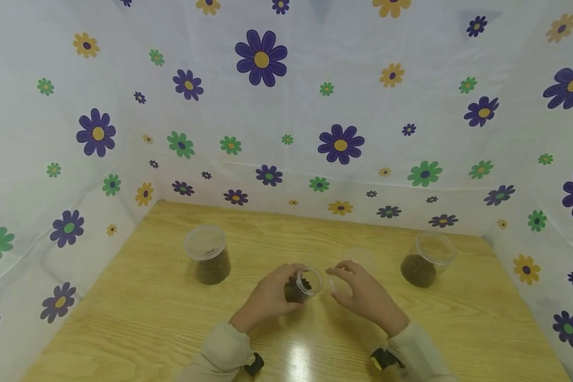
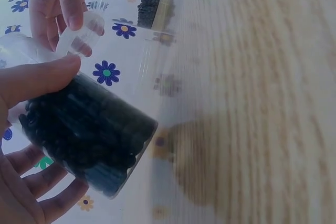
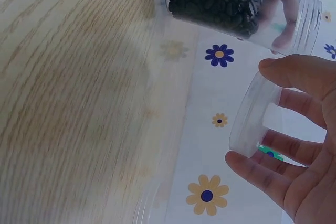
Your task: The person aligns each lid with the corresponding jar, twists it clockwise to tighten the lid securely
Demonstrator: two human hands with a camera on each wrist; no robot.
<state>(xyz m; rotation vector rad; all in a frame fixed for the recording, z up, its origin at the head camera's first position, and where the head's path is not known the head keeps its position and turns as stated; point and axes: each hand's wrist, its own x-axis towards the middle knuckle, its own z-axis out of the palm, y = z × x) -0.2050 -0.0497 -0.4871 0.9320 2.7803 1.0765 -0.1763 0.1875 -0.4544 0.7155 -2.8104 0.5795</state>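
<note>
My left hand (image 1: 269, 295) grips a small clear jar (image 2: 86, 135) partly filled with dark beans. The jar leans to the right, and its open mouth faces my right hand (image 1: 366, 298). In that hand I hold a clear round lid (image 3: 251, 116) by its edge, between thumb and fingers. A narrow gap parts the lid from the jar's threaded rim (image 3: 310, 27). Seen from the left wrist, the beans lie against the jar's lower side and base, with the thumb near the neck.
To the left stands a larger clear jar (image 1: 212, 265) with a lid on and dark contents. Another large jar (image 1: 420, 268), uncovered and about half full, stands at the right. A clear disc-like lid (image 1: 363, 257) lies behind my right hand. Flower-printed cloth (image 1: 296, 106) borders the wooden table (image 1: 138, 307).
</note>
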